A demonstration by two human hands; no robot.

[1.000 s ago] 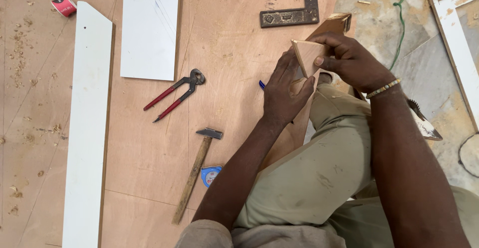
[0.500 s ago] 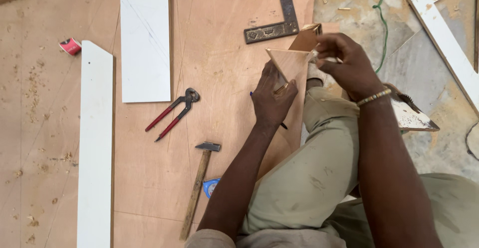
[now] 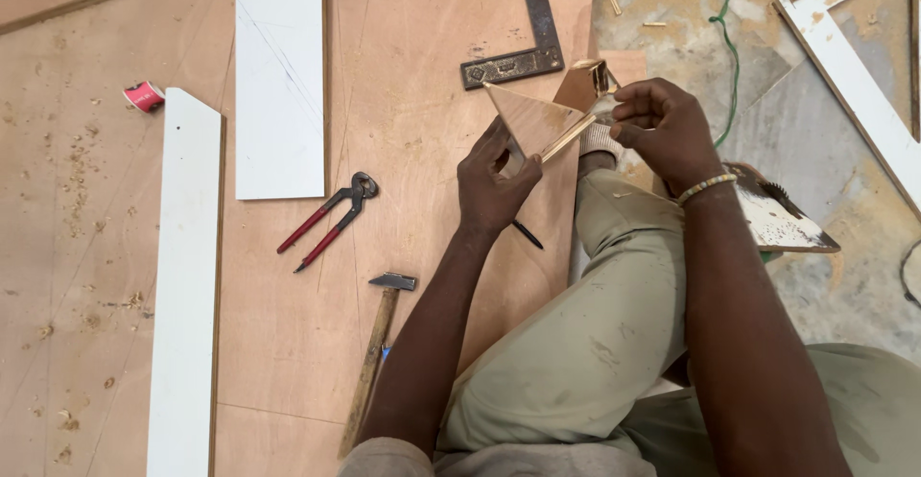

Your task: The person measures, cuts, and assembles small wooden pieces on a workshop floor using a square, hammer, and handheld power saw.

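I sit on a plywood sheet [image 3: 403, 103] with my knee raised. My left hand [image 3: 491, 181] grips the lower corner of a triangular piece of brown wood [image 3: 530, 117], held tilted above the board. My right hand [image 3: 662, 131] pinches the thin strip along that triangle's right edge near its upper end. A beaded bracelet [image 3: 706, 187] circles my right wrist. A dark pencil [image 3: 527, 235] lies under my left wrist.
Red-handled pincers [image 3: 326, 223] and a wooden-handled hammer [image 3: 376, 357] lie left of my arm. A metal square [image 3: 532, 31] rests at the top. Two white boards [image 3: 280, 74] [image 3: 184, 285], a red tape roll [image 3: 144, 96], a handsaw [image 3: 777, 218], a green cord [image 3: 734, 45].
The view has shifted down and left. My hands have turned the triangular piece so its flat face shows, and my right hand now pinches its right edge.
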